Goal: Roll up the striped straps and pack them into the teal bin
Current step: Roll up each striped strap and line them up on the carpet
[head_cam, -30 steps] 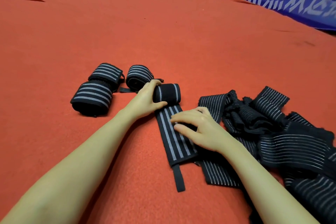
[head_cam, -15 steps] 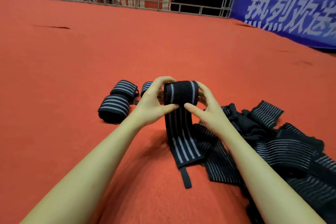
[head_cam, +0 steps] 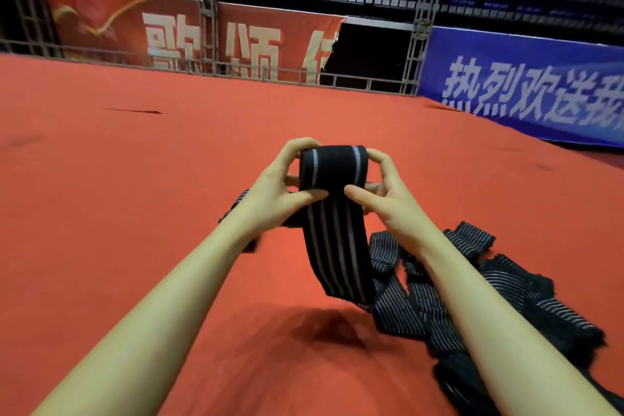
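Observation:
I hold a black strap with grey stripes [head_cam: 332, 169] up in the air, its top part wound into a roll. My left hand [head_cam: 280, 189] grips the roll's left end, thumb pressed on the front. My right hand [head_cam: 385, 192] grips the right end the same way. The strap's loose tail [head_cam: 341, 257] hangs down toward the red carpet. A heap of unrolled striped straps [head_cam: 472, 297] lies on the floor at my right. Behind my left wrist a bit of a rolled strap [head_cam: 236, 203] peeks out. No teal bin is in view.
Red carpet [head_cam: 135, 213] covers the floor all around. A low metal rail [head_cam: 236, 69] with a red banner [head_cam: 189, 34] runs along the far edge, and a blue banner [head_cam: 526, 91] stands at the back right.
Both hands have lifted the half-rolled strap off the carpet and higher into the air. The view has tilted up, so the finished rolls at the left are now mostly hidden.

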### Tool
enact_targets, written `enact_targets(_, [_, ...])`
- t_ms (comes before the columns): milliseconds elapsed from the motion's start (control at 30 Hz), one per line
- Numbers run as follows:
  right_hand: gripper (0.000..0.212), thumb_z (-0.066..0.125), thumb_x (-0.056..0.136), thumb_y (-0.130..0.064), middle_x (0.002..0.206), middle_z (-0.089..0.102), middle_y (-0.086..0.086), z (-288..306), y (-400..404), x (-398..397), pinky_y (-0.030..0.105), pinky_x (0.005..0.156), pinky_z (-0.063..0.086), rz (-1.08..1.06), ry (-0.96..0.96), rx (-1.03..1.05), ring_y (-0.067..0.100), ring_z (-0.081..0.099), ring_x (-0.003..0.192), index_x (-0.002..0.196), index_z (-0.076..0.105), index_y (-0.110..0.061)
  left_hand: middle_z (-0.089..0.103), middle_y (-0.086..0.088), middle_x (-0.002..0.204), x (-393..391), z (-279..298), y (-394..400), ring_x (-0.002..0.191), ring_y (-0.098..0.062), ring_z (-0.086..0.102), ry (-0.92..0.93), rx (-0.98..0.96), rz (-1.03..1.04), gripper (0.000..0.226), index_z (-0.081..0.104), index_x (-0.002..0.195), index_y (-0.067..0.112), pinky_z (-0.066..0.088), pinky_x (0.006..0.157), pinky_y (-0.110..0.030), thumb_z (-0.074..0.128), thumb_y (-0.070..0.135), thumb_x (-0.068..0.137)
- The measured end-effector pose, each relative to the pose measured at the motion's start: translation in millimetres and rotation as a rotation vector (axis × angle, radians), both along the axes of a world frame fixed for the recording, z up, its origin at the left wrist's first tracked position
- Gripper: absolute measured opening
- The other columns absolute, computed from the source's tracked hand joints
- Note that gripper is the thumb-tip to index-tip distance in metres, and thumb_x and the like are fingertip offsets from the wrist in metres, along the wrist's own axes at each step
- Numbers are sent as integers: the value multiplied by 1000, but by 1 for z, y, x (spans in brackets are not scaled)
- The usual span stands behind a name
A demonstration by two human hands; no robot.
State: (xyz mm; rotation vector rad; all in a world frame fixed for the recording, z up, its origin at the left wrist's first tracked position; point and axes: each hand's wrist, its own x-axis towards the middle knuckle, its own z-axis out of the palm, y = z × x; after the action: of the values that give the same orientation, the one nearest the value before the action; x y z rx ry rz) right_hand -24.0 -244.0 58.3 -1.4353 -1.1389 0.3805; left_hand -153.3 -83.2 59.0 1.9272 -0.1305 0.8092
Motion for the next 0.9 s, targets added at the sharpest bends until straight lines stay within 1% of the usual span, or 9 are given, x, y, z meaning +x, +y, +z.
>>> enact_targets(67, [48,65,85,-31,79,59,12,6,-4,-8,36,70,37,15,27,1,22,51,70,125,40,-40,52,14,118,-10,6,-4,97,-31,64,-22,-15,-6,55,47,117,38,58,75,-45,70,6,78])
enact_targets(133, [36,58,85,-44,76,60,-3,12,-4,-16,33,68,36,-2,49,-18,14,53,64,119,47,-42,54,9,117,-17,10,-5,102,-32,61,-32,-22,-20,55,50,114,37,56,80,-50,68,1,76])
enact_targets(233, [31,51,79,-63,81,61,-12,18,-4,-27,30,66,32,-29,85,-63,11,57,65,102,59,-43,50,0,120,-27,12,-9,109,-23,56,-49,21,-29,58,54,107,41,52,86,-41,66,-4,73])
enact_targets(333, [29,63,73,-56,83,62,-9,16,-7,-33,31,67,27,-12,147,-64,12,55,65,98,64,-40,42,1,126,-38,11,-13,112,-14,53,-37,43,-52,58,58,102,45,46,85,-23,63,-4,71])
enact_targets(400, [34,69,68,-50,85,64,-3,13,-9,-34,33,69,27,32,172,-31,14,53,72,100,65,-39,40,4,129,-47,10,-16,109,-10,54,13,-6,-84,41,60,102,44,45,84,-17,66,15,73])
enact_targets(467, [38,72,66,-44,89,65,0,8,-11,-35,32,72,29,59,176,0,14,54,77,103,65,-38,43,3,126,-51,7,-18,106,-9,58,44,-46,-55,32,60,106,39,45,84,-17,67,32,76])
enact_targets(567, [45,78,64,-31,102,69,4,0,-14,-37,26,77,44,81,169,75,13,63,83,107,66,-33,57,-3,114,-53,0,-19,90,-13,66,137,-144,-43,46,51,120,35,51,78,-22,69,35,78])
enact_targets(633, [51,80,65,-24,114,67,8,-4,-17,-36,34,88,50,74,147,79,19,66,94,113,65,-32,65,-4,110,-54,-6,-17,94,-17,66,194,-170,-31,55,47,125,35,53,83,-31,72,36,75])
enact_targets(900, [70,84,65,-28,116,69,7,-21,-18,-28,58,101,42,53,137,-131,25,63,111,126,51,-42,59,-5,107,-56,-15,-20,69,-2,60,149,-244,-48,58,48,119,14,41,52,-9,69,-16,74])
